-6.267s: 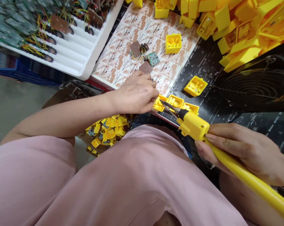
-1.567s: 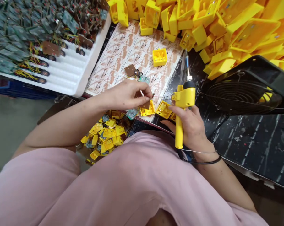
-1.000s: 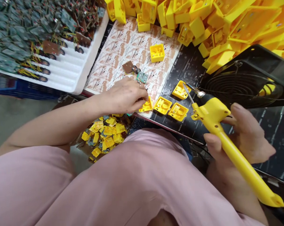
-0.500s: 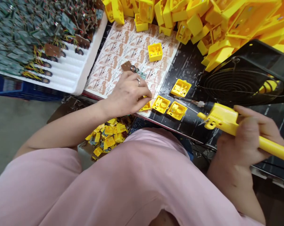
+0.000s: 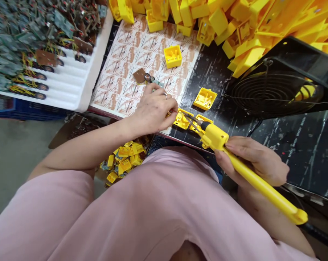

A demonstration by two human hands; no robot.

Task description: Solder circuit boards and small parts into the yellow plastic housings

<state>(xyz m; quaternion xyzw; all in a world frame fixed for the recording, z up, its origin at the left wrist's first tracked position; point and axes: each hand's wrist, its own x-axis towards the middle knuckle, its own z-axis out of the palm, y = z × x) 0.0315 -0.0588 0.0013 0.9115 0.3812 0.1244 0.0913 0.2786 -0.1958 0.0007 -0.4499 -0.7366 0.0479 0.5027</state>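
Observation:
My right hand [image 5: 253, 161] grips a yellow soldering gun [image 5: 251, 170], and its metal tip points left at a small yellow plastic housing [image 5: 181, 120] near the table's front edge. My left hand [image 5: 155, 110], with a ring on one finger, has its fingers curled and pinched at the left side of that housing; what they pinch is hidden. A second housing [image 5: 200, 119] lies just behind the gun's tip. A third one [image 5: 205, 98] sits farther back on the black mat.
A white tray [image 5: 79, 78] of wired circuit boards stands at the left. A printed sheet [image 5: 131, 61] holds a brown board [image 5: 139, 75] and a yellow box [image 5: 172, 56]. A heap of yellow parts [image 5: 248, 25] fills the back. A black fan [image 5: 273, 94] sits right. Finished parts [image 5: 124, 163] lie in a box below.
My right hand has swung the soldering gun from the right back to the left, bringing its tip down to the housing at my left hand. The left hand has stayed at that housing.

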